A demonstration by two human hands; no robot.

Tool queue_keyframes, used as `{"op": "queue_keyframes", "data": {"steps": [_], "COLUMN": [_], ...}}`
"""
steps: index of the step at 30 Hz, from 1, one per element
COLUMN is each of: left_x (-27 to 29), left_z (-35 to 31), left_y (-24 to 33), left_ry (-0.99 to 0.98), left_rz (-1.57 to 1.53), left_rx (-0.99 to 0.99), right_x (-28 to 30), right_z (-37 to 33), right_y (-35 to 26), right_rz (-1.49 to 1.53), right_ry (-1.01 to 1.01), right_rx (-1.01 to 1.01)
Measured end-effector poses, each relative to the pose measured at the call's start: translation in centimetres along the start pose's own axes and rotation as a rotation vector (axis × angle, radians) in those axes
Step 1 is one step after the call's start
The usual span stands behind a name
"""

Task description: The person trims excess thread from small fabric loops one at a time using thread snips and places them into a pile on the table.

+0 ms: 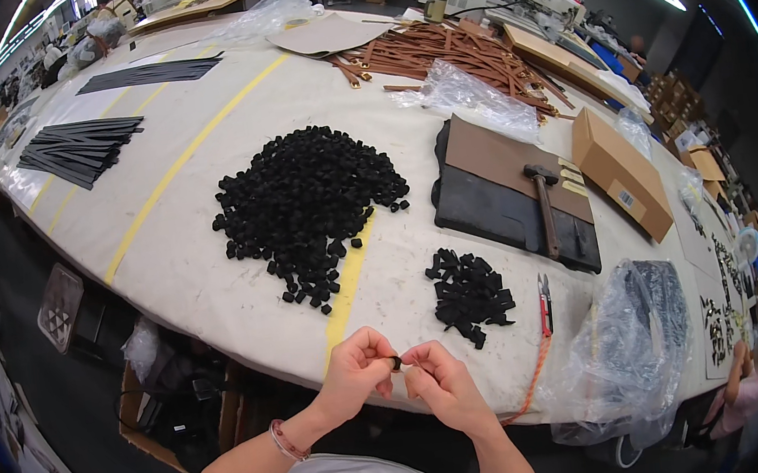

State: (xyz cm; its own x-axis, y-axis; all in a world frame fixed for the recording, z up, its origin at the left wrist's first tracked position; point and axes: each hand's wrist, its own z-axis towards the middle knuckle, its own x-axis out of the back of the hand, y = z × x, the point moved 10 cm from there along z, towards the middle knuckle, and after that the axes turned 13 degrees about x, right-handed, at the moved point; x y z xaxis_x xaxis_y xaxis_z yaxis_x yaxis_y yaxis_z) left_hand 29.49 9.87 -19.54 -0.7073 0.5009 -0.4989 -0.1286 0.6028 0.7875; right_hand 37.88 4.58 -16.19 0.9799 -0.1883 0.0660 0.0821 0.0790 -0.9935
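Note:
My left hand pinches a small black piece, perhaps a fabric or leather loop, at the table's near edge. From the other side, my right hand has its fingers closed right against that piece; whether they grip it too is hidden. Ahead lies a big pile of small black loop-like pieces. A smaller pile of flatter black pieces sits ahead of my right hand. Farther right are red-handled thread snips tied to an orange cord.
A hammer rests on a dark slab beside a cardboard box. Clear plastic bags lie at the right edge. Brown straps are heaped at the back; dark strips lie far left. Another person works at right.

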Motion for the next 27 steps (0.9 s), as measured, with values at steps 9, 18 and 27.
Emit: {"op": "queue_keyframes", "data": {"steps": [9,18,27], "left_x": [-1.0,-1.2,-2.2], "left_z": [-0.3,-0.6,-1.3], "left_y": [-2.3,-2.0,-3.8], "left_ry": [-0.186,-0.144,-0.272], "left_rz": [-0.287,-0.289,-0.351], "left_rx": [0.315,0.328,0.566], "right_x": [-0.4,-0.7,-1.1], "right_z": [-0.9,-0.8,-0.7], "right_y": [2.1,2.0,0.9], "right_rz": [-0.030,0.055,-0.022], "right_ry": [-0.193,-0.185,-0.391], "right_rx": [-0.111,-0.114,-0.004]}}
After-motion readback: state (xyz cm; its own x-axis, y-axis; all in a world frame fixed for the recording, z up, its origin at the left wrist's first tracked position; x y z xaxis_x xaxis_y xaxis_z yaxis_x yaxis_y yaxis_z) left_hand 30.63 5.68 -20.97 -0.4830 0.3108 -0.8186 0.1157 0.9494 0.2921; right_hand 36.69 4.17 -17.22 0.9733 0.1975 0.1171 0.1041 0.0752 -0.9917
